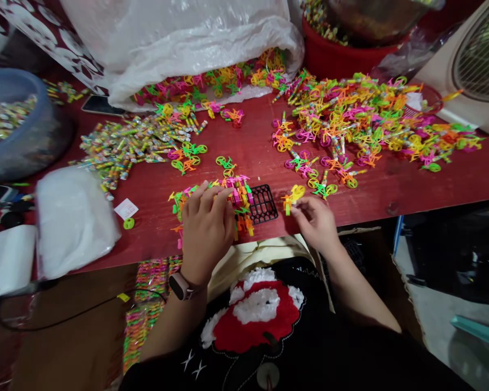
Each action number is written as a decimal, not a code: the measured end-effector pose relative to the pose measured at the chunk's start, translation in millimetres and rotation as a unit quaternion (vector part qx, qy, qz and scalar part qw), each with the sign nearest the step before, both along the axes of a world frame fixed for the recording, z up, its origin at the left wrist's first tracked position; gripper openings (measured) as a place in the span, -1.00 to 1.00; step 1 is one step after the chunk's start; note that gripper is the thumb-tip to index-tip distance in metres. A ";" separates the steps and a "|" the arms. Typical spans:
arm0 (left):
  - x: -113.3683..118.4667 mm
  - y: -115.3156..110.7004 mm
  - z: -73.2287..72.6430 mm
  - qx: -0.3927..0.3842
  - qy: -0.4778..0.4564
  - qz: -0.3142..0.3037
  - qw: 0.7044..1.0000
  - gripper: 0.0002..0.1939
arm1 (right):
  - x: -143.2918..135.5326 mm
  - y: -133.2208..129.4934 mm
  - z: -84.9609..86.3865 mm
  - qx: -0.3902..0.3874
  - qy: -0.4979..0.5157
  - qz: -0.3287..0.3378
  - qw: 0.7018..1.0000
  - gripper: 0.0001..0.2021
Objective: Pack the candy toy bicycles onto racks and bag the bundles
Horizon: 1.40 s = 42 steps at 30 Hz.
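My right hand pinches a small yellow plastic toy bicycle with some orange on it, just right of a black plastic grid tray. My left hand lies palm down with its fingers stretched over rows of colourful toy bicycles standing packed in the tray. The palm hides part of these rows. Beyond the left fingertips lie a few loose toy bicycles in green and orange.
Candy-filled tubes lie heaped at left, near a blue tub and white plastic bags. A large heap of toy bicycles with tubes covers the right back. Behind stand a big white sack, a red basin and a fan.
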<state>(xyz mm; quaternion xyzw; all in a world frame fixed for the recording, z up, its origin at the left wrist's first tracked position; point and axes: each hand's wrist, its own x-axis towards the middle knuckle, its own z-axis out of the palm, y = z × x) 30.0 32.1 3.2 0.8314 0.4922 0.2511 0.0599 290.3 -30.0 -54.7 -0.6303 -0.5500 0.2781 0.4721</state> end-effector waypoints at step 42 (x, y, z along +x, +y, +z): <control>3.4 -0.4 4.2 -0.026 0.012 0.018 0.999 -0.62 | -59.2 33.4 -7.5 0.017 -0.201 0.205 0.958 -0.71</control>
